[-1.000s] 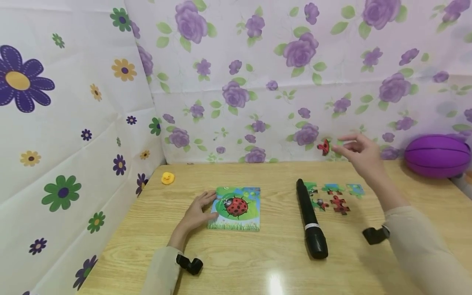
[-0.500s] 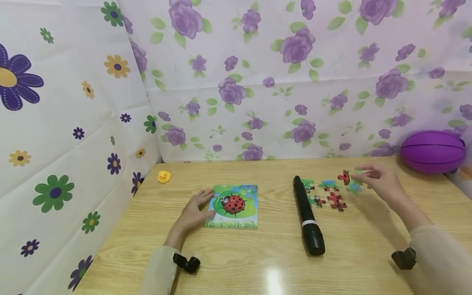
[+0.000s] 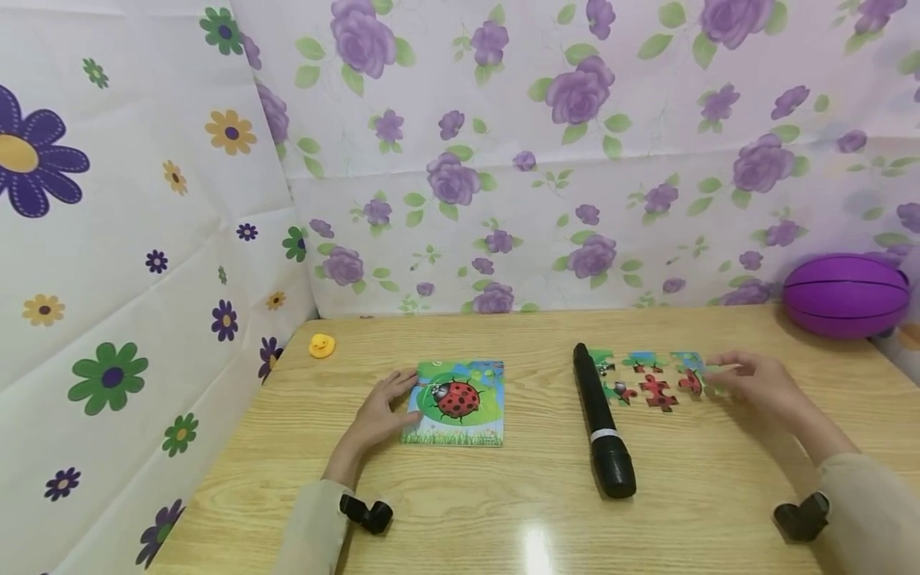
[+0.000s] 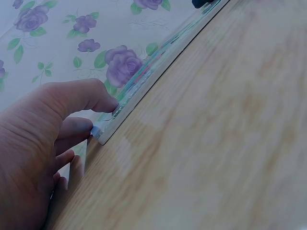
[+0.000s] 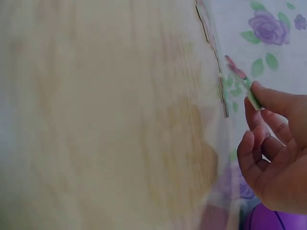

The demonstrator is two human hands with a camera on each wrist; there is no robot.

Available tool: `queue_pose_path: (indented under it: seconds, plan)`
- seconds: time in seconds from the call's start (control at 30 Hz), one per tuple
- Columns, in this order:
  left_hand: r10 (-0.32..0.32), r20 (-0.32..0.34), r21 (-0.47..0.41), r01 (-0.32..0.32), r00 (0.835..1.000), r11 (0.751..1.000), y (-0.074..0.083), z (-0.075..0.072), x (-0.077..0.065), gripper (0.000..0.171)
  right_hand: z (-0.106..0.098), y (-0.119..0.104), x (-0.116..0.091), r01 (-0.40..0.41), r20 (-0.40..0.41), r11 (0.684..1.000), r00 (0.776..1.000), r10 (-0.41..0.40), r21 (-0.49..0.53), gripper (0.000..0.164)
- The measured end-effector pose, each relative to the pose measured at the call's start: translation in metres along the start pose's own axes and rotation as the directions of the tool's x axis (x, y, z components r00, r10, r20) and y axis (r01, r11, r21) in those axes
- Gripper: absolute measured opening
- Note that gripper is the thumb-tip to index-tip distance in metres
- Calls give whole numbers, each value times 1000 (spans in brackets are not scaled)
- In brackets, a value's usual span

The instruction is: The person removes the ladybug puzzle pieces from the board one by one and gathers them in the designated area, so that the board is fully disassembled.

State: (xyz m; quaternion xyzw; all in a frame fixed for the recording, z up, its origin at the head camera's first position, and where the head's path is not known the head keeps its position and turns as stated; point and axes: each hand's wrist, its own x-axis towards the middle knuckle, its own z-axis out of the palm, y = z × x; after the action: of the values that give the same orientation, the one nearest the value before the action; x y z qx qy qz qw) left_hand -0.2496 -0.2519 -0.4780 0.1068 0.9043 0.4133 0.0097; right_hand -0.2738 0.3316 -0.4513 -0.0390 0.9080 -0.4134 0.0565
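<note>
A square ladybug puzzle board [image 3: 460, 403] lies flat on the table at centre. My left hand [image 3: 381, 409] rests along its left edge, fingers relaxed, the thumb touching the board. In the left wrist view, the thumb and one finger of that hand [image 4: 57, 115] meet the board's corner. My right hand [image 3: 762, 387] pinches a red and green jigsaw piece [image 3: 691, 382] between thumb and fingertips, tilted and just above the table in the right wrist view. Several loose pieces [image 3: 658, 392] form two spaced rows left of and behind it.
A black microphone-shaped object [image 3: 604, 431] lies between the board and the loose pieces, overlapping some of them. A yellow toy duck [image 3: 322, 345] sits at the back left. A purple ball [image 3: 845, 296] stands at the back right. Flowered cloth [image 3: 446, 200] hangs behind the table [image 3: 460, 503].
My right hand has come down and rightward from the raised position with the jigsaw piece, then nearer me, to the right end of the near row. The left hand stays at the board.
</note>
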Motion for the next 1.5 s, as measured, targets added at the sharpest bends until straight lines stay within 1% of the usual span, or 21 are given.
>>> queue_pose_path:
  seconds: [0.17, 0.27, 0.4, 0.57, 0.8, 0.9, 1.07, 1.2, 1.33, 1.4, 1.5]
  plan:
    - [1, -12, 5, -1, 1000, 1000, 0, 0, -1, 70, 4, 7, 1, 19, -3, 998, 1000, -19, -56, 57]
    - [-4, -12, 5, 4, 1000, 1000, -1, 1, 0, 69, 7, 11, 1, 40, -15, 992, 999, -42, -123, 56]
    - [-9, -2, 9, 9, 1000, 1000, -1, 0, 1, 70, 9, 15, -1, 58, -25, 981, 998, -63, -185, 55]
    - [-12, -1, 14, 12, 1000, 1000, -2, -2, 1, 70, 11, 13, 0, 55, -36, 980, 997, -63, -189, 59]
    - [-9, 7, 17, 9, 1000, 1000, 2, -3, -1, 70, 9, 11, 0, 37, -52, 969, 997, -51, -245, 52]
    - [-11, 4, 11, 11, 1000, 1000, 4, -3, -1, 70, 9, 12, 0, 37, -41, 969, 998, -48, -246, 50]
    - [6, -2, 26, -6, 1000, 1000, 3, -3, -3, 69, 12, 13, -1, 33, -33, 970, 999, -42, -240, 50]
    - [20, 0, 23, -20, 1000, 1000, 1, -3, -4, 69, 13, 15, 0, 30, -40, 973, 998, -40, -230, 53]
    - [19, 5, 6, -19, 1000, 1000, 0, -1, -4, 70, 11, 14, -2, 23, -34, 982, 999, -30, -189, 58]
    - [18, 3, 2, -18, 1000, 1000, -1, -1, -3, 70, 11, 11, -3, 25, -30, 987, 999, -30, -158, 61]
    - [21, -1, -3, -21, 1000, 1000, -1, 0, -1, 70, 9, -1, -5, 51, -55, 991, 997, -58, -127, 61]
